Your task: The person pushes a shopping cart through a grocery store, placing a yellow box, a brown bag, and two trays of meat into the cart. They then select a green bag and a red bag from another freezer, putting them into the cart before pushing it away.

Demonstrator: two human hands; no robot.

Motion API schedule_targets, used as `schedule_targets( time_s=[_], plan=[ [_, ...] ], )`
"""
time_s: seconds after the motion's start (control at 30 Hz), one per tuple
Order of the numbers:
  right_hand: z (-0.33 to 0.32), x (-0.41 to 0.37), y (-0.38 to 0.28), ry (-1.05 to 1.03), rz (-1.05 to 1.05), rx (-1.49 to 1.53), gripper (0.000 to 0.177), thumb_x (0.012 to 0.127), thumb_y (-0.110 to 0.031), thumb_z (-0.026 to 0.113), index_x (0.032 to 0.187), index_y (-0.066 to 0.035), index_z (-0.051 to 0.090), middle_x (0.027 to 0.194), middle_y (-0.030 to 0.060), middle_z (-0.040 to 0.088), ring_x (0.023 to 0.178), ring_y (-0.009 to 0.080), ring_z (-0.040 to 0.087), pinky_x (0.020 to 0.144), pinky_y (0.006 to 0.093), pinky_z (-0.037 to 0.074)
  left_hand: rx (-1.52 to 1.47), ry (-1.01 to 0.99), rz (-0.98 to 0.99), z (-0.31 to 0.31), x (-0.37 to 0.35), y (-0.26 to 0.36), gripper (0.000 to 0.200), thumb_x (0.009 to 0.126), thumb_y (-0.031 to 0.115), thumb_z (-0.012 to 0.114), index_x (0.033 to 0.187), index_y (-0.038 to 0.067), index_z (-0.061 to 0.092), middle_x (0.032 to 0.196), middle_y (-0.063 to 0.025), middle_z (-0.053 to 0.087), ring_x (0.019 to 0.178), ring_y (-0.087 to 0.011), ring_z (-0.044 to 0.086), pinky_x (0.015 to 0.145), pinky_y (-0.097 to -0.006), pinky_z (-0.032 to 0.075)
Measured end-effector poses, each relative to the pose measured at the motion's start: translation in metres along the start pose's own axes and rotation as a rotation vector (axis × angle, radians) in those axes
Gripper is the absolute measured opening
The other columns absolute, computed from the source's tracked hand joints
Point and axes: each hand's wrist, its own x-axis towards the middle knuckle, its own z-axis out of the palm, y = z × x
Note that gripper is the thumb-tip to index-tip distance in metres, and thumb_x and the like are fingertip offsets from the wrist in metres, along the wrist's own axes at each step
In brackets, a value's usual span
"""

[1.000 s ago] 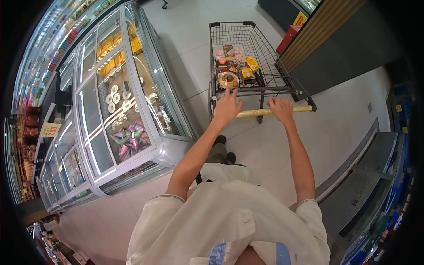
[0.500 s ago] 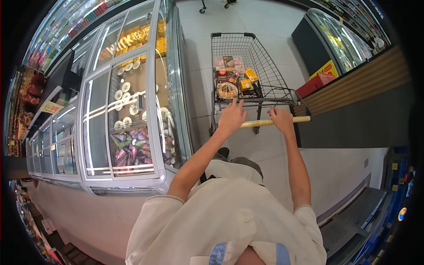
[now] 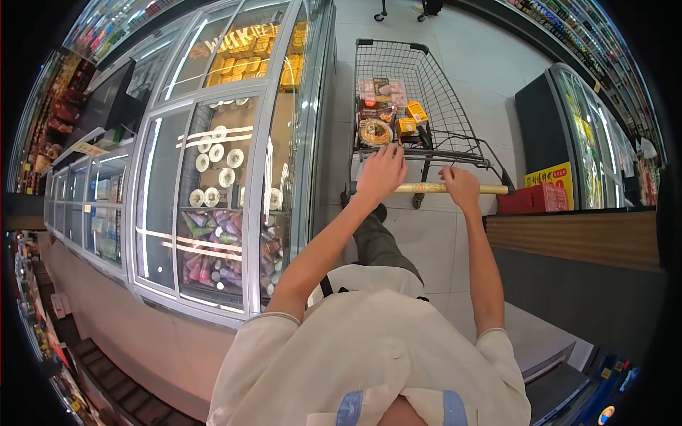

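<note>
A shopping cart (image 3: 455,113) stands in front of me with its pale yellow handle (image 3: 425,188) across the near end. My left hand (image 3: 382,172) rests palm down over the handle's left part, its fingers stretched forward past the bar. On the right part, my right hand (image 3: 463,187) is closed over the bar with bent fingers. Inside the cart lie a round food pack (image 3: 375,132), a pink tray pack (image 3: 382,91) and two yellow boxes (image 3: 416,111) (image 3: 406,126), close beyond my left hand.
A glass-topped freezer (image 3: 259,142) with cones, cups and yellow packs runs along the left. To the right are a dark chiller (image 3: 543,121), a red box (image 3: 531,198), a yellow sign (image 3: 550,177) and a wood-trimmed counter (image 3: 575,236). Wheels (image 3: 381,16) of another cart show ahead.
The freezer, chiller and counter have shifted in view, and more of the yellow sign shows. My left hand's fingers are closer together. Both hands stay at the handle. One trousered leg shows further forward.
</note>
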Motion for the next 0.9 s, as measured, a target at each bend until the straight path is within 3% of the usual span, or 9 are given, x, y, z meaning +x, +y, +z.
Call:
schedule_targets(
  time_s=[0.17, 0.27, 0.4, 0.9],
  plan=[
    [-0.005, 0.072, -0.009, -0.036, -0.024, 0.027, 0.048, 0.101, -0.045, 0.043, 0.099, -0.015, 0.08, 0.088, 0.0026, 0.078, 0.084, 0.0279, 0.074, 0.075, 0.0401, 0.054, -0.028, -0.003, -0.059, 0.02, 0.055, -0.044, 0.02, 0.095, 0.019, 0.062, 0.103, 0.001, 0.063, 0.097, -0.0123, 0.063, 0.091, -0.0278, 0.067, 0.078, -0.0409, 0.056],
    [-0.001, 0.123, -0.014, 0.061, -0.119, 0.095, 0.046, 0.101, -0.048, 0.049, 0.095, -0.014, 0.079, 0.076, 0.0116, 0.072, 0.075, 0.0346, 0.07, 0.07, 0.0461, 0.052, -0.009, -0.005, -0.089, 0.03, 0.101, -0.073, 0.018, 0.095, 0.019, 0.062, 0.101, 0.002, 0.063, 0.095, -0.012, 0.063, 0.089, -0.028, 0.068, 0.076, -0.0417, 0.056],
    [-0.015, 0.164, -0.033, 0.007, -0.18, 0.032, 0.046, 0.1, -0.048, 0.051, 0.093, -0.013, 0.079, 0.075, 0.0123, 0.072, 0.073, 0.036, 0.069, 0.069, 0.0457, 0.053, 0.02, 0.064, -0.082, 0.041, 0.139, -0.107, 0.014, 0.092, 0.018, 0.064, 0.094, 0.003, 0.062, 0.089, -0.0109, 0.062, 0.084, -0.0279, 0.067, 0.073, -0.0403, 0.056],
    [-0.029, 0.381, -0.062, 0.03, -0.21, 0.006, 0.044, 0.099, -0.048, 0.053, 0.091, -0.014, 0.079, 0.074, 0.0122, 0.071, 0.072, 0.0352, 0.069, 0.066, 0.0462, 0.051, -0.042, 0.1, -0.129, 0.103, 0.327, -0.228, 0.016, 0.093, 0.018, 0.063, 0.097, 0.002, 0.063, 0.089, -0.0122, 0.064, 0.081, -0.0307, 0.069, 0.068, -0.0447, 0.059]
  ],
)
